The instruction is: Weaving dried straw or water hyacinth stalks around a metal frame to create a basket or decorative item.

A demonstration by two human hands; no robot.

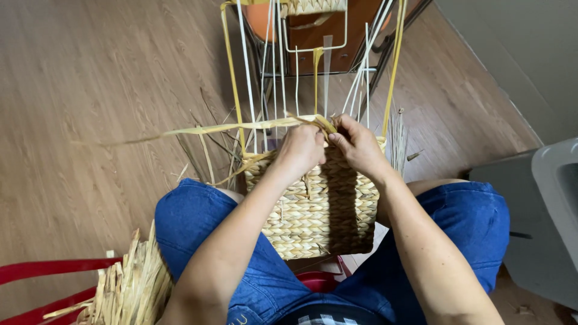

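Observation:
A half-woven straw basket (325,207) on a white wire frame (247,72) rests between my knees, its woven part pale tan. My left hand (301,147) and my right hand (356,143) meet at the top edge of the weave. Both pinch a flat yellow straw strand (235,127) that runs out to the left from my fingers. Several bare white and yellow uprights (394,60) rise beyond my hands. I sit in blue denim shorts (192,219).
A bundle of dried straw (129,286) lies on a red plastic chair (42,268) at lower left. A grey plastic object (542,210) stands at right. Loose straw bits (397,135) litter the wood floor (90,90). A brown cabinet (328,36) stands behind the frame.

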